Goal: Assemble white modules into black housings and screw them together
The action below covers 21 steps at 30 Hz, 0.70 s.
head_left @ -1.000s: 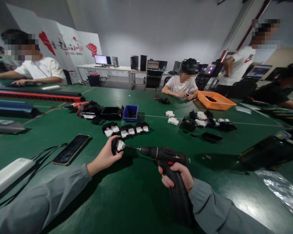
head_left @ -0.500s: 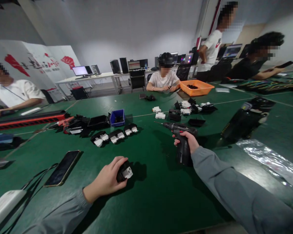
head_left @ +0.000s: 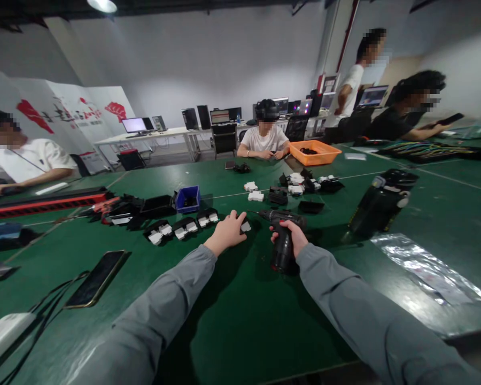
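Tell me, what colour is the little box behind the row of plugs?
Blue; the small blue plastic bin shows in the head view.

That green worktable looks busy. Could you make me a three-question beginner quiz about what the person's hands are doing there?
1. True or false: the right hand grips a black power screwdriver.
2. Which lies nearest the left hand? A) the orange tray B) the row of black-and-white parts C) the phone
3. Fill in: the left hand rests on a small black-and-white ____ on the green table.

Key: 1 true. 2 B. 3 part; what kind it is cannot be told.
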{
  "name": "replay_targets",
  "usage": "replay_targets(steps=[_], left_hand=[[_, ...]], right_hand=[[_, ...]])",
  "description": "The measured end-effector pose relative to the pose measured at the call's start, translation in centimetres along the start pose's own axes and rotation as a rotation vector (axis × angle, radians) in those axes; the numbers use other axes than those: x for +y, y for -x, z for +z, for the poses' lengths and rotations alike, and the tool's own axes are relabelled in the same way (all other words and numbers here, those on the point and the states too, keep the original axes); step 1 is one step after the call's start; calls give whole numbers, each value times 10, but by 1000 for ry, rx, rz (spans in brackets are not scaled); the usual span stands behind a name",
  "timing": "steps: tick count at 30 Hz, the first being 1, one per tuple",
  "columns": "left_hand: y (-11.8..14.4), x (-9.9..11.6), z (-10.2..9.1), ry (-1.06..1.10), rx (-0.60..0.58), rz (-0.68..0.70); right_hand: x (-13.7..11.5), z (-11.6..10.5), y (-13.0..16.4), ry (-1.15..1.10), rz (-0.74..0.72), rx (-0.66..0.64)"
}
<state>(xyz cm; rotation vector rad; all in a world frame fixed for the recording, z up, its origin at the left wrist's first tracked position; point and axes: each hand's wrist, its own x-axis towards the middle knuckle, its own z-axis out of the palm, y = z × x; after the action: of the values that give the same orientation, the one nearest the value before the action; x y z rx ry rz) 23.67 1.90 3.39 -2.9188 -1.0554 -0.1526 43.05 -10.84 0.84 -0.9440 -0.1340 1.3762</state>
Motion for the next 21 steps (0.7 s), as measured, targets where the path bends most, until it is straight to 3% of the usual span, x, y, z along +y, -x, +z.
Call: replay_targets(steps=[5, 8, 11, 15, 19, 21], left_hand=[[-42, -3, 8, -24, -1, -51], [-47, -6, 10, -39, 3, -61], [-36, -7, 10, -54, 72, -37], [14, -13, 9, -23, 282, 178], [95, -30, 11, 150, 218, 453], [134, -41, 11, 242, 172, 479]], right_hand=[[1, 1, -1, -5, -9, 8], [1, 0, -4, -12, -10, 8], [0, -1, -5, 4, 2, 17], [-5, 0, -5, 33, 6, 27], [-11, 2, -1, 82, 15, 50], [-13, 3, 1, 118, 16, 66]])
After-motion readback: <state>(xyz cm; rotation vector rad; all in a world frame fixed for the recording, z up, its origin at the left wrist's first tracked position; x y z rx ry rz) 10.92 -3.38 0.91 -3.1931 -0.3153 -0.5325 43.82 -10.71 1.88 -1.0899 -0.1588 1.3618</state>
